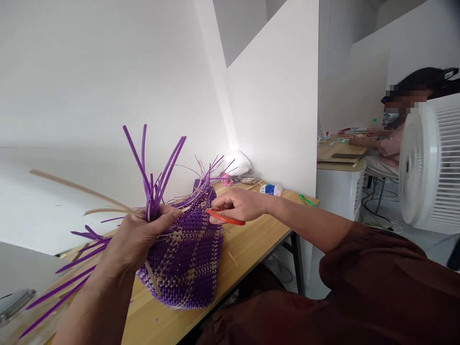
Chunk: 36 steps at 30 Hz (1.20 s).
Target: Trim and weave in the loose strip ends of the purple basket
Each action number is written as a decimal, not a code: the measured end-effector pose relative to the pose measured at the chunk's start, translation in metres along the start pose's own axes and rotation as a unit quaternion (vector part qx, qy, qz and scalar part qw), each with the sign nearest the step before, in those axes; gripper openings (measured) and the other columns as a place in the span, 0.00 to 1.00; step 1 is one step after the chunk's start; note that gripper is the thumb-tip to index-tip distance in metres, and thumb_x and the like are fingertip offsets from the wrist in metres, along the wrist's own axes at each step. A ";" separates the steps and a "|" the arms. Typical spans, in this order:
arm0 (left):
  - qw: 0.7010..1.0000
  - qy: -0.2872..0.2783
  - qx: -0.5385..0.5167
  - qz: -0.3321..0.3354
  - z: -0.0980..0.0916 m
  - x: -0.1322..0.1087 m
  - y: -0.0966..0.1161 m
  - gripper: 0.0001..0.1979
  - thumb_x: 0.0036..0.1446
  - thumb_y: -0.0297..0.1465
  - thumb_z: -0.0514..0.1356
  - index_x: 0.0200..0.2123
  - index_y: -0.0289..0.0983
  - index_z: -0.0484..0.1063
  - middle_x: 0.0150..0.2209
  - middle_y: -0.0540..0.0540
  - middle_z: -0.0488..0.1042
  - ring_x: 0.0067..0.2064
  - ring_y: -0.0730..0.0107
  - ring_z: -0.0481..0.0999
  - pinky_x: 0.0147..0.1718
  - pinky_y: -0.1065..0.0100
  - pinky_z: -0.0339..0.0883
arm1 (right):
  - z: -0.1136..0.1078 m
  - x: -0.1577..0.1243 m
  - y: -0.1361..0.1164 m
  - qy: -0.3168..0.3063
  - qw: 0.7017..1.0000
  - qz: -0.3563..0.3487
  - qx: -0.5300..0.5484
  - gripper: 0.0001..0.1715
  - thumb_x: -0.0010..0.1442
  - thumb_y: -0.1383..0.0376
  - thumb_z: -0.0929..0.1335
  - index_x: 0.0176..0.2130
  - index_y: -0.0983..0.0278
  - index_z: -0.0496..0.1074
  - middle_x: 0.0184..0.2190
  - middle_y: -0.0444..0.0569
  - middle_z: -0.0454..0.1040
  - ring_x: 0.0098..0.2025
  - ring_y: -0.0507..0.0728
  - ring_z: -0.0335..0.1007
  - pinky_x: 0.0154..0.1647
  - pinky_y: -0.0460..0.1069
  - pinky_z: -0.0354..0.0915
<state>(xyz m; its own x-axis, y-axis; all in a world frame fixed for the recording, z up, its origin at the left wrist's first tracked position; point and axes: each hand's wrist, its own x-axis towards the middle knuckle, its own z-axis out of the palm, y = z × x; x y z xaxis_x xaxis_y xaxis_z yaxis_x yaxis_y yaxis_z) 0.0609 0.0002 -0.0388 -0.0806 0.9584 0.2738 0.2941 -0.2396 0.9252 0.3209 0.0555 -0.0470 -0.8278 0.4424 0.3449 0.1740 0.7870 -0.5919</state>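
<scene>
A woven basket (190,258) in purple and beige strips lies on the wooden table, long loose strip ends sticking out along its upper edge. My left hand (143,235) is closed around a bundle of purple strips (153,201) at the basket's near left side; a beige strip (79,189) also runs out to the left from it. Orange-handled scissors (226,218) are in my right hand (239,203), fingers curled at the handles. Their blades point left toward the strips near my left thumb; the blade tips are hard to make out.
On the table (247,244) behind the basket are a yarn ball (271,189) with a blue label, a white bag (235,163) and small items. A white fan (420,163) stands at right, near another person seated at a second table (338,152).
</scene>
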 end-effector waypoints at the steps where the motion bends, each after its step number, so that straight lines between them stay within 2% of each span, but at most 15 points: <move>1: 1.000 -0.001 0.009 0.004 0.000 0.000 0.000 0.19 0.39 0.43 0.75 0.25 0.36 0.75 0.20 0.53 0.71 0.22 0.76 0.67 0.20 0.77 0.60 | -0.001 0.000 -0.001 0.001 1.000 -0.004 -0.019 0.24 0.64 0.51 0.67 0.25 0.64 0.60 0.20 0.38 0.55 0.22 0.47 0.48 0.24 0.47 0.46; 6: 0.998 -0.010 0.054 0.014 -0.001 0.001 -0.001 0.21 0.39 0.45 0.75 0.26 0.35 0.76 0.20 0.53 0.69 0.22 0.77 0.65 0.20 0.76 0.58 | -0.007 0.002 -0.006 0.008 0.993 -0.028 -0.113 0.27 0.65 0.54 0.66 0.22 0.64 0.54 0.20 0.38 0.53 0.23 0.47 0.48 0.26 0.47 0.47; 13: 0.995 -0.021 0.095 0.036 -0.004 0.000 -0.002 0.21 0.40 0.47 0.74 0.26 0.35 0.75 0.21 0.52 0.69 0.23 0.75 0.65 0.21 0.75 0.58 | -0.011 0.004 -0.013 -0.014 0.990 -0.018 -0.140 0.28 0.65 0.55 0.66 0.21 0.63 0.52 0.19 0.38 0.53 0.22 0.46 0.47 0.24 0.48 0.46; 21: 0.992 -0.020 0.113 0.046 -0.002 0.001 -0.002 0.22 0.40 0.48 0.73 0.26 0.35 0.76 0.22 0.51 0.70 0.24 0.73 0.66 0.22 0.74 0.59 | -0.010 0.002 -0.016 -0.017 0.992 -0.006 -0.129 0.28 0.61 0.54 0.70 0.20 0.63 0.55 0.17 0.37 0.54 0.21 0.46 0.49 0.23 0.47 0.48; 27: 0.988 -0.027 0.141 0.060 -0.005 0.001 -0.002 0.22 0.42 0.49 0.72 0.27 0.36 0.76 0.22 0.51 0.70 0.25 0.73 0.66 0.23 0.73 0.60 | -0.011 0.003 -0.017 -0.016 0.991 -0.008 -0.130 0.29 0.60 0.54 0.71 0.20 0.64 0.54 0.18 0.37 0.52 0.22 0.46 0.48 0.25 0.48 0.48; 32: 0.985 -0.040 0.156 0.059 -0.007 0.002 -0.004 0.22 0.44 0.49 0.71 0.28 0.36 0.76 0.24 0.49 0.72 0.27 0.71 0.69 0.25 0.72 0.61 | -0.013 0.003 -0.015 -0.032 0.992 -0.006 -0.119 0.27 0.61 0.54 0.70 0.21 0.64 0.57 0.18 0.37 0.53 0.22 0.46 0.49 0.25 0.47 0.48; 36: 0.985 -0.041 0.158 0.064 -0.006 0.002 -0.004 0.21 0.44 0.49 0.71 0.28 0.36 0.76 0.25 0.49 0.73 0.27 0.70 0.69 0.25 0.71 0.62 | -0.012 0.004 -0.012 -0.030 0.995 -0.028 -0.094 0.28 0.61 0.56 0.71 0.20 0.65 0.56 0.18 0.37 0.52 0.22 0.46 0.48 0.24 0.47 0.47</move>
<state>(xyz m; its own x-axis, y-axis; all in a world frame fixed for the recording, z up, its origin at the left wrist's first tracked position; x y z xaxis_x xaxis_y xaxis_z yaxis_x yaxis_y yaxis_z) 0.0538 0.0024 -0.0398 0.0490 0.9358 0.3491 0.5796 -0.3113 0.7531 0.3223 0.0528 -0.0296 -0.8679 0.3745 0.3265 0.2192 0.8783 -0.4249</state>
